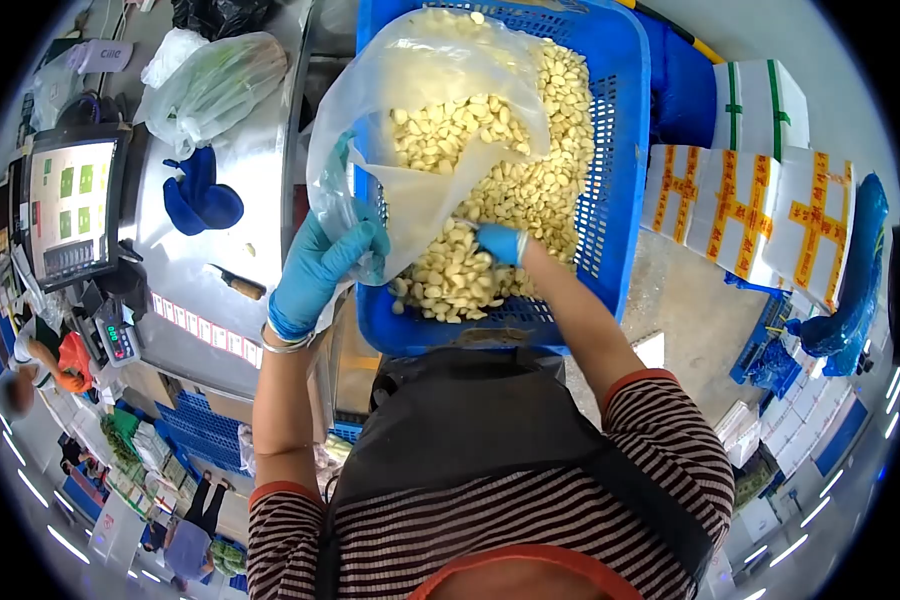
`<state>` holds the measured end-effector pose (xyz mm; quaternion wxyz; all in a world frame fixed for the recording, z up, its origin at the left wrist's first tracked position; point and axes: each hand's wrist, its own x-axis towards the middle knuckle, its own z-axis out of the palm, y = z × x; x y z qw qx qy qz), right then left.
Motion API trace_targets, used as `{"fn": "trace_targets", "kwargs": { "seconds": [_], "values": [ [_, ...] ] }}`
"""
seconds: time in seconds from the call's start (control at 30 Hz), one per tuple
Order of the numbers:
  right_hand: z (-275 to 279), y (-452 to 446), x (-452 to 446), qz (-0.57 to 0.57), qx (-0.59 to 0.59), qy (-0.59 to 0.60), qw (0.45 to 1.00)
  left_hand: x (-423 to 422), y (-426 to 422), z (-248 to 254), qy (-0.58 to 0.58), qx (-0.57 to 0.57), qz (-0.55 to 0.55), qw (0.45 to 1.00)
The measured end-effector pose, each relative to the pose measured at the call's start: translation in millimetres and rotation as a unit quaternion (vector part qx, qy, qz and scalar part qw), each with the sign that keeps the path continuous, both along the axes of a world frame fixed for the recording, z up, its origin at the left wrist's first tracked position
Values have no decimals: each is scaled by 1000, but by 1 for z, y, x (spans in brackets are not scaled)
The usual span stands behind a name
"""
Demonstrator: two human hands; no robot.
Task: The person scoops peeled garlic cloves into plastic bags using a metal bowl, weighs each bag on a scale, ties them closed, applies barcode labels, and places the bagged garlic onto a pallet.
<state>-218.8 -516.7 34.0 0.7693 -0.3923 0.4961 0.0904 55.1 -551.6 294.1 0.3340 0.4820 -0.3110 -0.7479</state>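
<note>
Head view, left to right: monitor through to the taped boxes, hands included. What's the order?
Monitor → dark blue crumpled item on the metal counter → left gloved hand → right gloved hand → white boxes with orange tape.

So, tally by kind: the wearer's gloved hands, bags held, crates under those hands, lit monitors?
Left hand and right hand, gloved: 2
Plastic bag, held by the left hand: 1
Blue crate: 1
Lit monitor: 1
Total: 5
</note>
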Motion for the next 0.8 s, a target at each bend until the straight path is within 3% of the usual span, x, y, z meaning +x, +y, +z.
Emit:
{"fn": "trace_targets", "kwargs": {
  "seconds": [0.03, 0.1, 0.13, 0.2, 0.23, 0.27, 0.33, 0.37, 0.47, 0.57, 0.63, 0.7, 0.77, 0.8],
  "values": [
    [8, -10, -13, 53, -101, -16, 993, 4, -1, -2, -23, -8, -2, 1000],
    [61, -46, -41, 10, -94, -106, 990, 16, 0, -11, -64, -22, -8, 998],
    [78, -63, -56, 78, -268, -71, 958, 19, 1, -15, -63, -6, -15, 998],
    [128, -105, -68, 76, -313, 20, 946, 12, 2, -13, -18, 4, -30, 999],
    [149, -122, -67, 3, -186, 69, 980, 5, 3, -10, 3, 9, -38, 999],
    [141, -137, -65, -2, -241, 133, 961, -12, 0, 9, -17, -3, -56, 998],
    [159, -146, -26, -116, -401, 207, 885, -47, -4, 20, 36, -54, -82, 995],
    [183, -145, 1, -220, -499, 213, 811, -59, -10, 24, 80, -72, -84, 991],
    [170, -149, -2, 11, -763, 254, 595, -63, -22, 19, 98, -84, -67, 989],
    [183, -98, -20, -147, -789, 163, 574, -48, -25, 17, 73, -81, -27, 994],
    [157, -52, -42, -281, -679, 195, 650, -32, -21, 3, 93, -75, 2, 993],
    [112, -13, -65, -299, -579, 314, 690, -20, -16, -5, 75, -68, 7, 995],
    [39, 20, -76, -228, -446, 359, 788, -13, -10, -11, 65, -68, -1, 996],
    [6, 35, -64, -181, -421, 366, 810, -10, -7, -13, 64, -71, -10, 995]
  ]
}}
